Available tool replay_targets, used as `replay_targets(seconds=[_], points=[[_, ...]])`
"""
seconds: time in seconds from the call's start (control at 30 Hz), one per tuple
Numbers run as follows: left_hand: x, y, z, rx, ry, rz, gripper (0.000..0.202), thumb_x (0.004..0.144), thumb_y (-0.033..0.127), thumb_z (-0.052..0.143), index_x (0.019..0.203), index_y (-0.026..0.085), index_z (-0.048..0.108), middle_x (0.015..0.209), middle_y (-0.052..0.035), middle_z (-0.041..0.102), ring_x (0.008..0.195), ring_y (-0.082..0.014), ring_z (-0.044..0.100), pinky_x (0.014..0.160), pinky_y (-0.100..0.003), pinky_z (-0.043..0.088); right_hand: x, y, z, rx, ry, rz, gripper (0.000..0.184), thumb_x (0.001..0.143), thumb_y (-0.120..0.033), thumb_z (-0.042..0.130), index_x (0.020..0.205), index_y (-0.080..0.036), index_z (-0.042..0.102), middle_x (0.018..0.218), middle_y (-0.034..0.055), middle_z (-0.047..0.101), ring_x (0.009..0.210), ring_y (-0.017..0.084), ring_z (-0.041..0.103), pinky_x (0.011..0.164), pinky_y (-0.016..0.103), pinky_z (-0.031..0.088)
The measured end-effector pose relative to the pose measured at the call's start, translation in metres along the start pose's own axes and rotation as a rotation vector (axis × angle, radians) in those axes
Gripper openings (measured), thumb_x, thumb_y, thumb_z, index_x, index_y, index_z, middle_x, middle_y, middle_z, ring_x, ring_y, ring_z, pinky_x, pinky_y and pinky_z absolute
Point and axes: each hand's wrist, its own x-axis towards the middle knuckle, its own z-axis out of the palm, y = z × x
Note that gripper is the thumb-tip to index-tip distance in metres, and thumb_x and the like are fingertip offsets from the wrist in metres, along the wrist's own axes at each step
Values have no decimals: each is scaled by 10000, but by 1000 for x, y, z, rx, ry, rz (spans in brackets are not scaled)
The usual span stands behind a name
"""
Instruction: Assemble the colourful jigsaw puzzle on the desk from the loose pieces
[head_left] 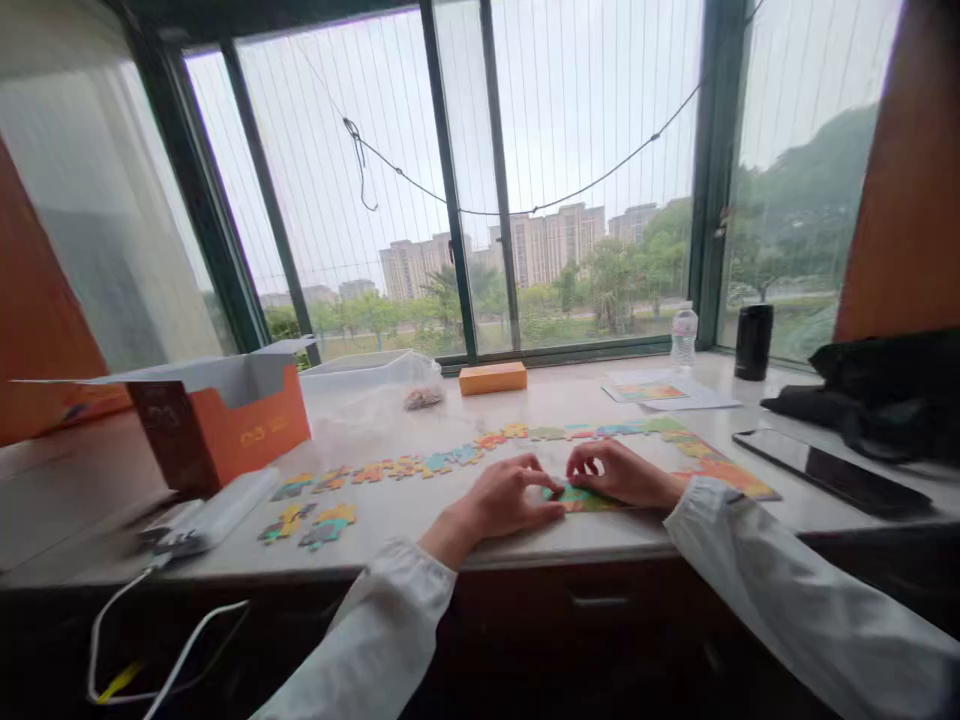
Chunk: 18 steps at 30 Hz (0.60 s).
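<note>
left hand (510, 498), right hand (611, 472): curled, slightly apart, fingertips on green jigsaw pieces (581, 498), cannot tell if gripping | place: pieces lie right of the orange cardboard box (247, 430) on the surface (420, 535) | risk: pressing unevenly could shift neighbouring pieces; a careless sleeve could sweep them aside

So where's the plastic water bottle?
In the head view, the plastic water bottle stands toward the right on the far edge of the counter, just left of a black tumbler.
</note>
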Motion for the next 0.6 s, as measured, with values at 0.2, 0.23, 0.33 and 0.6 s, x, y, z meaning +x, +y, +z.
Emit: replay_targets(seconds=[0.2,0.23,0.33,0.6], points=[[0,1,-2,5,-17,4,347,874,538,655,1124,316,749,1062,-24,661,934,-173,652,874,-272,491,0,-5,-3,-12,27,2,134,871,-322,639,897,-205,700,762,8,654,700,140,588,672,270,464],[0,2,-3,11,-20,5,354,877,548,647,1124,316,748,1060,-24,662,934,-173,652,872,-272,490,0,-5,-3,-16,12,6,132,869,-319,639,897,-207,703,756,8,653,702,143,591,672,271,465],[1,4,-4,45,-23,28,340,907,551,603,1106,320,753,1039,-21,668,925,-167,651,853,-268,486,-1,-5,-3,-15,9,11,143,870,-324,632,924,-211,701,769,10,654,717,147,597,691,278,472],[7,-1,0,147,-37,23,330,885,556,635,1043,311,789,954,-23,703,822,-152,657,775,-254,482,-1,1,0,49,-88,19,252,899,-434,584,952,-212,691,839,37,657,760,164,602,711,291,485]])
